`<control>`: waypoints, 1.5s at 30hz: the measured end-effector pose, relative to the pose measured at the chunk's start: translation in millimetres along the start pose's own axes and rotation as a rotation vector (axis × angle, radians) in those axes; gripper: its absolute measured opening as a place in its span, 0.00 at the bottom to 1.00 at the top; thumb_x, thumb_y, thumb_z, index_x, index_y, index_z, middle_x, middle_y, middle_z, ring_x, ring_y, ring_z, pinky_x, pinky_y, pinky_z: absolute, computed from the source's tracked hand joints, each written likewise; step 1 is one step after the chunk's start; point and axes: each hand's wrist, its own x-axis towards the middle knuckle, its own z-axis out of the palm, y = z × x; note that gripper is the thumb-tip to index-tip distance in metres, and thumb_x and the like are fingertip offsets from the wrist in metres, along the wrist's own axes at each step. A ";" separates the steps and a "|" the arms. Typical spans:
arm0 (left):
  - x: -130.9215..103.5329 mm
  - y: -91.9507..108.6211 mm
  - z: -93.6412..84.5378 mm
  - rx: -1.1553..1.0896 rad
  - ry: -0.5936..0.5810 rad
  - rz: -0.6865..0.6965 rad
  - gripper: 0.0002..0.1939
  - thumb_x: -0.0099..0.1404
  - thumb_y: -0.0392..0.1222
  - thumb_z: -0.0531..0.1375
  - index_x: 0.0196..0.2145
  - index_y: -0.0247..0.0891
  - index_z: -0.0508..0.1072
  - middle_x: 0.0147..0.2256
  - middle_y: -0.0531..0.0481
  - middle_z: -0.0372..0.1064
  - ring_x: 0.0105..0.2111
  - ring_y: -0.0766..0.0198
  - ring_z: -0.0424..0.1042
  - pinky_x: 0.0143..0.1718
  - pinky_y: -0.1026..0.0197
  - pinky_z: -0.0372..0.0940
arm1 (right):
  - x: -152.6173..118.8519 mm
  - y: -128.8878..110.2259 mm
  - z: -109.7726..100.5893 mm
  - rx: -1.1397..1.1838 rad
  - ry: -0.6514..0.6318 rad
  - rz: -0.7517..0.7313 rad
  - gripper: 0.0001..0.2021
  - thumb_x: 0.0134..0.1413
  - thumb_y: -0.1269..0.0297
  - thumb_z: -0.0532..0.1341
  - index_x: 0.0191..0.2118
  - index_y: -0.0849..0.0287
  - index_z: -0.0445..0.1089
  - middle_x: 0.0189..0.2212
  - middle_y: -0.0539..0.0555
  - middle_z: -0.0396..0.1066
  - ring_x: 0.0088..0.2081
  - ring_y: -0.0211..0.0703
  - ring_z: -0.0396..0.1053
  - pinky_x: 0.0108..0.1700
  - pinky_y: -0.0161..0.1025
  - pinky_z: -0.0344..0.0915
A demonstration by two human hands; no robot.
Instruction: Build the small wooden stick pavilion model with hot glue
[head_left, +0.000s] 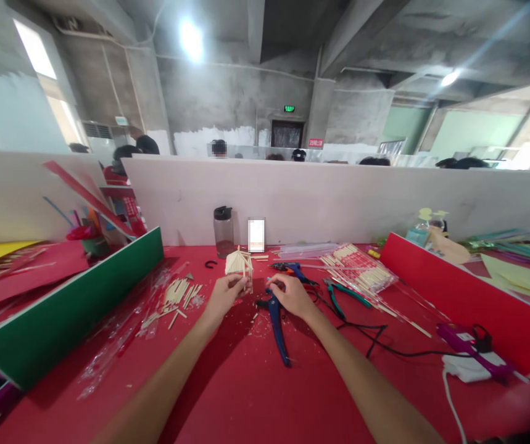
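Note:
My left hand (pixel 226 298) has its fingers closed on a small model house (pixel 238 261) of pale wooden sticks, standing on the red table. To its right, my right hand (pixel 290 293) is bent over the head of a blue-handled cutter (pixel 276 324). Its thumb and fingers are pinched together; whatever is between them is too small or hidden to name. Cut stick pieces (pixel 179 295) lie in a loose pile left of my left hand. Small scraps are scattered around the cutter.
Behind my right hand lie a blue glue gun (pixel 295 269), green-handled pliers (pixel 345 297) and bundled sticks (pixel 360 268). A black cable (pixel 398 353) runs to a purple power strip (pixel 475 351). A bottle (pixel 223 231) stands at the back. Green (pixel 84 302) and red (pixel 459 290) boards flank the workspace.

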 end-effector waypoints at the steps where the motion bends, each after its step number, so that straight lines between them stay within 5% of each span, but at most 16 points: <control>1: -0.1 -0.1 -0.2 -0.001 -0.004 -0.002 0.27 0.42 0.60 0.71 0.29 0.33 0.76 0.29 0.46 0.77 0.31 0.60 0.76 0.40 0.56 0.72 | 0.2 -0.3 -4.0 -0.052 0.004 0.008 0.08 0.58 0.68 0.56 0.37 0.58 0.74 0.36 0.54 0.77 0.37 0.43 0.73 0.43 0.37 0.65; 5: -1.2 -0.9 -1.2 0.038 -0.037 0.011 0.26 0.46 0.60 0.70 0.30 0.33 0.76 0.30 0.45 0.77 0.31 0.60 0.76 0.39 0.56 0.71 | -2.7 -6.0 -20.0 -0.295 -0.047 0.103 0.09 0.58 0.60 0.59 0.40 0.57 0.73 0.36 0.56 0.77 0.38 0.46 0.73 0.42 0.39 0.64; 12: -9.2 6.1 1.4 0.143 -0.143 0.069 0.21 0.54 0.58 0.66 0.31 0.33 0.75 0.30 0.45 0.76 0.31 0.60 0.75 0.38 0.58 0.71 | -30.8 -24.2 -1.7 -0.562 -0.263 0.204 0.41 0.37 0.33 0.66 0.49 0.64 0.70 0.49 0.74 0.69 0.53 0.72 0.65 0.52 0.60 0.58; 17: -13.4 11.7 4.1 0.140 -0.173 0.096 0.19 0.56 0.56 0.65 0.33 0.35 0.72 0.30 0.46 0.76 0.30 0.61 0.75 0.37 0.58 0.70 | -31.7 -28.4 12.9 -0.607 -0.254 0.279 0.32 0.41 0.46 0.68 0.48 0.68 0.71 0.48 0.77 0.69 0.52 0.74 0.65 0.51 0.63 0.58; 22: -13.8 15.8 5.3 0.200 -0.197 0.144 0.18 0.60 0.55 0.62 0.37 0.35 0.72 0.29 0.47 0.75 0.28 0.63 0.73 0.34 0.60 0.69 | -15.2 -23.6 -16.4 -0.376 -0.279 0.336 0.21 0.51 0.52 0.62 0.45 0.62 0.72 0.47 0.70 0.71 0.47 0.65 0.71 0.47 0.54 0.65; 26: -15.6 19.2 8.2 0.203 -0.209 0.171 0.19 0.60 0.55 0.62 0.37 0.36 0.71 0.30 0.48 0.74 0.26 0.64 0.72 0.31 0.61 0.67 | -10.7 -23.7 -35.6 -0.018 -0.200 0.217 0.19 0.58 0.54 0.58 0.50 0.58 0.71 0.48 0.61 0.73 0.49 0.55 0.71 0.53 0.49 0.63; 31: -20.0 20.8 13.1 0.202 -0.215 0.157 0.18 0.60 0.55 0.62 0.36 0.36 0.70 0.29 0.50 0.73 0.26 0.64 0.72 0.31 0.62 0.68 | -13.2 -35.0 -26.5 0.263 -0.124 0.111 0.17 0.59 0.58 0.58 0.51 0.58 0.71 0.50 0.57 0.73 0.52 0.49 0.69 0.56 0.46 0.62; 45: -23.4 26.0 16.5 0.171 -0.211 0.154 0.18 0.58 0.54 0.64 0.34 0.36 0.70 0.29 0.48 0.74 0.26 0.64 0.72 0.31 0.61 0.68 | -12.3 -39.3 -17.8 0.421 -0.076 0.154 0.17 0.59 0.55 0.59 0.50 0.58 0.73 0.49 0.57 0.75 0.51 0.50 0.71 0.54 0.45 0.66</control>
